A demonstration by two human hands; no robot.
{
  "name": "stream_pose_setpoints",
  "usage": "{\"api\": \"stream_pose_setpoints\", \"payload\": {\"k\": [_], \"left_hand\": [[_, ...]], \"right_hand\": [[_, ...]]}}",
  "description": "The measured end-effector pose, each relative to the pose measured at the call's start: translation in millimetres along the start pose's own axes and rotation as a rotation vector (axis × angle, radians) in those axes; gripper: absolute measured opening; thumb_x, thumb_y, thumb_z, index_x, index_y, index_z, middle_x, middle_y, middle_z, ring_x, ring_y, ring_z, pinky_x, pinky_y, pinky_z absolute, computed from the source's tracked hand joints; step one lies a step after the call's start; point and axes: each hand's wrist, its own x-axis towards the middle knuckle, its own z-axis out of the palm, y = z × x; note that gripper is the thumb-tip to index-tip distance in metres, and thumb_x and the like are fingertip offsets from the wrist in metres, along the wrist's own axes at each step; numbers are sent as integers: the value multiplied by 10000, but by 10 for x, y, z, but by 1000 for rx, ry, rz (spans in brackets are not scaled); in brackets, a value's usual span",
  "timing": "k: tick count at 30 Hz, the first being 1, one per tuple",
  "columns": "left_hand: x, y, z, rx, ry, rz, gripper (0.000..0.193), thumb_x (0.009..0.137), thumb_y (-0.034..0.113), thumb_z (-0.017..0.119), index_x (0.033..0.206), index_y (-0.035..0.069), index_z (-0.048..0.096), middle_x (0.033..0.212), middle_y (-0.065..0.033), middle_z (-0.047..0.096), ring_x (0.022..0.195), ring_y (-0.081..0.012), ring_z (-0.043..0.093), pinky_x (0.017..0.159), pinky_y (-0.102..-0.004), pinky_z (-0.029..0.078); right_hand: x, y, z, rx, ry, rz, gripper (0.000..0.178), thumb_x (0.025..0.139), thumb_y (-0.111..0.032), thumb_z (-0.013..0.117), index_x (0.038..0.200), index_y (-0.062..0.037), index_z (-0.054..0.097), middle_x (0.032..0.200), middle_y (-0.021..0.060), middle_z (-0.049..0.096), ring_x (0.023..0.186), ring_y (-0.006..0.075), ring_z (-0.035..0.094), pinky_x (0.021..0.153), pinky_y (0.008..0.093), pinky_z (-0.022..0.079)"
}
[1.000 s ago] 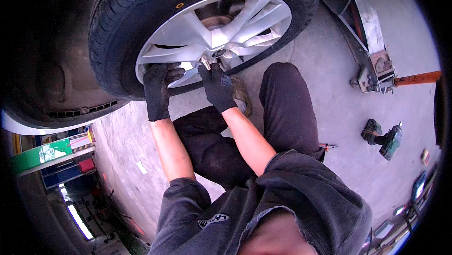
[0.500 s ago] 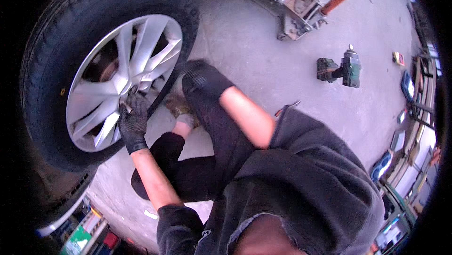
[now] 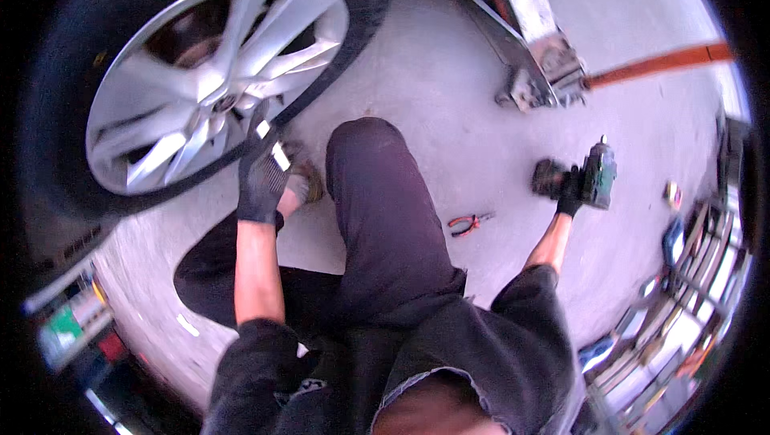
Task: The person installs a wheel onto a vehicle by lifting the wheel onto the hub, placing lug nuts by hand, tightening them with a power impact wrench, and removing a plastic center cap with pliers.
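My left hand (image 3: 263, 184), in a dark glove, is closed on a shiny metal piece (image 3: 279, 156) with bright glints, blurred and partly hidden by the fingers. It is just in front of the lower right rim of a silver alloy wheel (image 3: 223, 103) with a black tyre (image 3: 60, 146). Out to the right, my gloved right hand (image 3: 570, 196) is wrapped round the handle of a dark green cordless impact wrench (image 3: 599, 180) near the floor. The wrench's drive end points away from me, and its battery is to the left of the handle.
Pliers with orange-red handles (image 3: 464, 225) lie on the grey floor between my knee and the wrench. Farther off is a floor jack (image 3: 553, 70) with an orange handle (image 3: 658, 66). Shelving with mixed items (image 3: 682, 298) lines the right edge. A small yellowish item (image 3: 672, 194) lies before it.
My right hand has gone from my knee to the impact wrench and taken its handle. My left hand has drawn back from the wheel's hub with the metal piece. The view has turned.
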Motion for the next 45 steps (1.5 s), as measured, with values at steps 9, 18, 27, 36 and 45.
{"api": "stream_pose_setpoints", "payload": {"k": [9, 18, 27, 36, 45], "left_hand": [[820, 578, 592, -2221, 110, -425, 202, 863, 81, 562, 1048, 17, 510, 1116, -185, 532, 1083, -341, 531, 996, -584, 399], [759, 428, 239, -1805, 419, -449, 228, 827, 29, 567, 1034, 79, 486, 784, -77, 523, 671, -189, 555, 618, -352, 529], [401, -182, 424, -1734, 374, -563, 153, 827, 62, 575, 957, 69, 495, 774, -64, 549, 663, -199, 579, 600, -377, 544], [396, -175, -58, -1540, 189, -722, 84, 856, 173, 571, 867, 90, 580, 770, -20, 597, 664, -115, 581, 601, -266, 484], [421, -663, 330, -1008, 244, -651, 283, 828, 211, 620, 1040, 31, 571, 980, -65, 590, 862, -184, 554, 765, -304, 450]], "right_hand": [[-1171, -1339, 1744, 76, -848, -163, 329, 813, -121, 652, 1137, -80, 616, 1136, 47, 620, 1030, 243, 566, 941, 389, 429], [-1673, -2723, 3013, 217, -1382, -144, 477, 829, -307, 620, 1260, -134, 511, 1272, 99, 534, 1127, 284, 535, 914, 428, 464], [-2136, -2555, 3425, 72, -1332, -535, 477, 921, -193, 501, 1366, -61, 387, 1257, 144, 520, 1131, 255, 506, 972, 370, 390], [-2474, -2393, 3944, -247, -1041, -912, 554, 753, -121, 613, 1287, -53, 483, 1122, 135, 612, 827, 285, 607, 688, 397, 490], [-2693, -2482, 4302, -423, -1047, -948, 526, 819, -152, 512, 1331, -58, 438, 872, 124, 614, 734, 275, 597, 672, 433, 459]]}}
